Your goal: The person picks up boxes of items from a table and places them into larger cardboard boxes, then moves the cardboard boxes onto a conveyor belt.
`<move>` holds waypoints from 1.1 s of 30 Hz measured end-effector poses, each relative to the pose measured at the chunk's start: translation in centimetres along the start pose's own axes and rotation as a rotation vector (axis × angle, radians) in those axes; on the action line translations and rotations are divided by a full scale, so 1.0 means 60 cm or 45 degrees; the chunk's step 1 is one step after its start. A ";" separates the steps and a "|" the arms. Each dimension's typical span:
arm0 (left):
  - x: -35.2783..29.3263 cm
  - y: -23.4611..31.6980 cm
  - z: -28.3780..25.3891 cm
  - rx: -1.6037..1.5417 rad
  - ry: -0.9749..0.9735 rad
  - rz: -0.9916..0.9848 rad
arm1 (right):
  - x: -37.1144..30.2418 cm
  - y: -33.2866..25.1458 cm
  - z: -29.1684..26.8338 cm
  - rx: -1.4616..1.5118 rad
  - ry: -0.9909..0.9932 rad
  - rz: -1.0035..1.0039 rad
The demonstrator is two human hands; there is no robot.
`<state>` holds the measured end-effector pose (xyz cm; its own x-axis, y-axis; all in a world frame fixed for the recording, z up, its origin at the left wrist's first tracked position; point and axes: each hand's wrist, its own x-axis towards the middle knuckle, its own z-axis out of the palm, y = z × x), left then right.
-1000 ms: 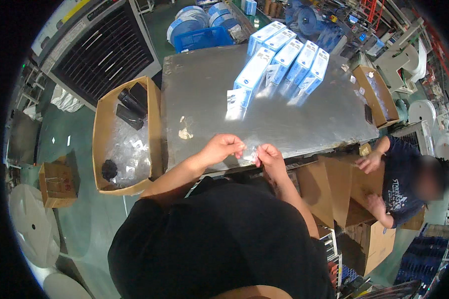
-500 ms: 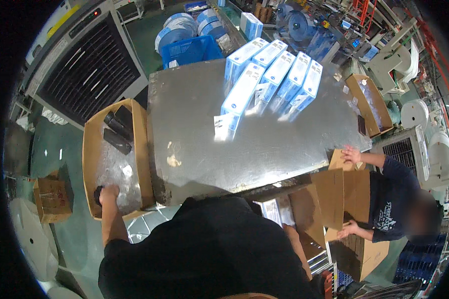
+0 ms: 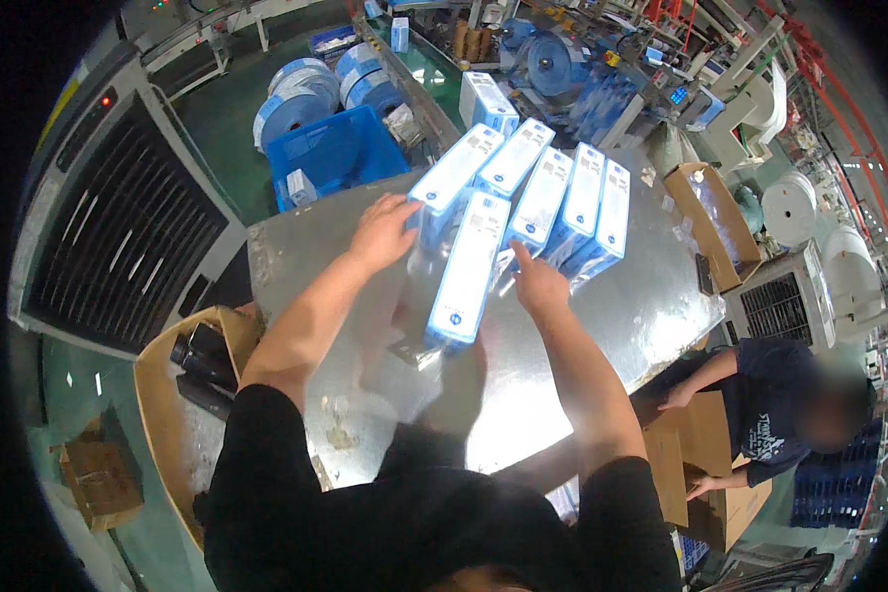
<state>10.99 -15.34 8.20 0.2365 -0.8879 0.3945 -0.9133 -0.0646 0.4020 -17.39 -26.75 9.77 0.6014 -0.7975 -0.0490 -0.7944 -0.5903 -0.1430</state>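
Observation:
Several white-and-blue boxes [image 3: 469, 266] stand on edge in a loose cluster on the metal table [image 3: 365, 395]. My left hand [image 3: 383, 235] lies with its fingers stretched out against the near end of the leftmost box [image 3: 456, 166]. Nothing is gripped in it. My right hand [image 3: 540, 281] is at the near end of a middle box [image 3: 543, 192], index finger extended to it and the other fingers partly hidden. Between my hands, the nearest box sticks out toward me, with a loose clear flap at its near end.
On the left an open carton [image 3: 158, 395] holds dark objects and clear plastic. A blue bin [image 3: 335, 158] sits beyond the table, and another carton [image 3: 715, 222] at its right edge. At lower right a person [image 3: 779, 395] handles a cardboard box [image 3: 705, 434].
My left hand has left the carton on the left and come up to the boxes. My right hand has risen from below the table edge to them. The co-worker's hands have moved lower on the cardboard.

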 end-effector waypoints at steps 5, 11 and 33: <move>0.178 -0.008 0.096 -0.025 -0.052 -0.066 | 0.074 0.071 0.095 -0.075 0.050 0.018; 0.220 -0.066 0.119 -0.236 -0.759 -0.233 | -0.107 0.014 0.040 0.209 0.364 -0.471; -0.372 0.059 0.016 -1.452 -1.260 -1.066 | -0.388 0.029 0.114 2.276 -1.206 0.711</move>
<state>2.15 3.83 0.01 -0.1897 -0.7332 -0.6530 0.1215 -0.6775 0.7254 -32.20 -8.34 3.91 0.6919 -0.1713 -0.7014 -0.2816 0.8305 -0.4807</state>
